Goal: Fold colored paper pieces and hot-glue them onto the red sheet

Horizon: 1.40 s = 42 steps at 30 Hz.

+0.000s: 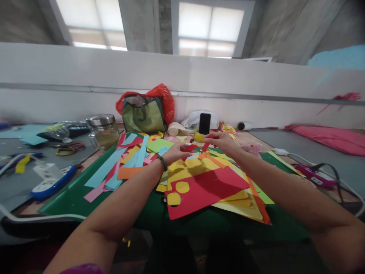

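Observation:
My right hand [221, 140] pinches a piece of red paper [206, 145] above the far side of a paper pile. To its left, my left hand [176, 152] reaches over the same pile, its fingers close to another red paper scrap [190, 149]; whether they grip it I cannot tell. Nearer me lies a red paper sheet [209, 188] with two round holes, on top of several yellow sheets [242, 211]. Strips of blue, pink and orange paper [129, 173] are heaped on the left. Everything rests on a green mat [68, 196].
A glass jar [104, 131] with a metal lid and a green bag [144, 114] stand at the back left. A phone [204, 123] is propped upright behind my hands. Scissors [68, 148] and a blue power strip [55, 182] lie left; a purple device [315, 176] lies right.

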Available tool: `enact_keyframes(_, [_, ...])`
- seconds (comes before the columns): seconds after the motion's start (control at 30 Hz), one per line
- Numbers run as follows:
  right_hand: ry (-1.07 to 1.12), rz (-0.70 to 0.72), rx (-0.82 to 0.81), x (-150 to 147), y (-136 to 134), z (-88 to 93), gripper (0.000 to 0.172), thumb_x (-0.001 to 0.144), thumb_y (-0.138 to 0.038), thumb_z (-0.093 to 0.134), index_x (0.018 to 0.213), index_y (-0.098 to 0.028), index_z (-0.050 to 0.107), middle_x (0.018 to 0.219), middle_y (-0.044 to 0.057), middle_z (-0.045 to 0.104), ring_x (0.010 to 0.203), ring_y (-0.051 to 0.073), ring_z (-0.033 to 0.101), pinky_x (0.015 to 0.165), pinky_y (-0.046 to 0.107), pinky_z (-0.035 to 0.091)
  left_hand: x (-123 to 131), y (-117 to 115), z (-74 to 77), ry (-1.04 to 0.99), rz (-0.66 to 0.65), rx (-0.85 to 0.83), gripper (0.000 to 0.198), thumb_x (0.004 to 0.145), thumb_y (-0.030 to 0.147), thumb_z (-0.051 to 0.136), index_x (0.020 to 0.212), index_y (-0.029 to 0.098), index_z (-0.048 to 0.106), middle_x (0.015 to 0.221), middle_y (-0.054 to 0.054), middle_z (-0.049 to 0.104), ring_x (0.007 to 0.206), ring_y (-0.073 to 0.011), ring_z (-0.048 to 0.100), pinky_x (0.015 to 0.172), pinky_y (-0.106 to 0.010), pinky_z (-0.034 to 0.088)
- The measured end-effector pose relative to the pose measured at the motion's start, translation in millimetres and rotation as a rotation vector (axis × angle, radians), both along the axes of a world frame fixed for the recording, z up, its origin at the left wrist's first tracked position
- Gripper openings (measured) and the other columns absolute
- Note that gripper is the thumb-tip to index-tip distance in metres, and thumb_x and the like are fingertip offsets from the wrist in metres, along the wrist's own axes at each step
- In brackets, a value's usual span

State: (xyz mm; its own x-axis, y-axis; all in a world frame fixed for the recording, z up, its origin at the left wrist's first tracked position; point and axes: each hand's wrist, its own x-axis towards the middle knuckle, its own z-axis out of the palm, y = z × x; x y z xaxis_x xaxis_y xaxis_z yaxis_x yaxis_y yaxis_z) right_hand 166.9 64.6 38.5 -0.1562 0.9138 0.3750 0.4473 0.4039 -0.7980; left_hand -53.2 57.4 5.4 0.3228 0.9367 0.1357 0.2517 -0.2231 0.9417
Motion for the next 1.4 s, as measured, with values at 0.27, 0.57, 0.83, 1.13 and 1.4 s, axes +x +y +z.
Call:
enact_keyframes(0.27, [-0.336, 0.104, 0.682, 5, -60, -15.3, 0.016, 0.088, -0.027, 0.056, 0.074, -0.02, 0.062, 0.072, 0.005, 0.066, 0.067, 0.015, 0.059, 0.064, 0.029, 0.049, 21, -33, 12.7, -0.019, -0.252, -0.304, 0.065, 0.076, 0.074, 0.056, 0.076, 0.01, 0.071, 0.072, -0.01, 0.072, 0.062, -0.0174, 0.065, 0.054, -0.026, 0.045])
enact_keyframes(0.57, [-0.305, 0.253, 0.767, -11, -78, -35.1, 0.02, 0.095, -0.021, 0.049, 0.094, -0.021, 0.07, 0.094, 0.008, 0.072, 0.088, 0.017, 0.067, 0.078, 0.031, 0.055, 22, -33, 6.8, -0.249, -0.298, -0.218, 0.048, 0.061, 0.056, 0.082, 0.08, 0.013, 0.072, 0.072, -0.004, 0.069, 0.069, -0.0137, 0.064, 0.066, -0.025, 0.049])
enact_keyframes(0.83, [0.182, 0.138, 0.002, -10, -58, -43.5, 0.034, 0.067, -0.048, 0.075, 0.072, -0.019, 0.058, 0.063, -0.001, 0.063, 0.056, 0.012, 0.056, 0.052, 0.025, 0.043, 24, -34, 5.1, -0.022, -0.316, -0.11, 0.042, 0.077, 0.054, 0.068, 0.084, 0.013, 0.068, 0.083, -0.007, 0.071, 0.08, -0.0183, 0.068, 0.069, -0.026, 0.052])
enact_keyframes(1.13, [0.204, 0.118, -0.115, -11, -55, -46.5, 0.041, 0.06, -0.038, 0.076, 0.084, -0.023, 0.047, 0.056, -0.007, 0.062, 0.051, 0.013, 0.058, 0.048, 0.023, 0.039, 29, -42, 4.8, 0.012, -0.273, -0.117, 0.036, 0.085, 0.048, 0.061, 0.092, 0.013, 0.071, 0.089, -0.008, 0.071, 0.086, -0.019, 0.066, 0.074, -0.028, 0.053])
enact_keyframes(1.4, [0.122, 0.111, -0.043, -8, -58, -45.8, 0.028, 0.067, -0.026, 0.067, 0.086, -0.023, 0.046, 0.058, -0.006, 0.063, 0.054, 0.014, 0.061, 0.05, 0.023, 0.041, 31, -39, -1.7, 0.013, -0.304, -0.091, 0.041, 0.079, 0.053, 0.067, 0.093, 0.015, 0.071, 0.092, -0.008, 0.071, 0.089, -0.0198, 0.066, 0.08, -0.031, 0.053])
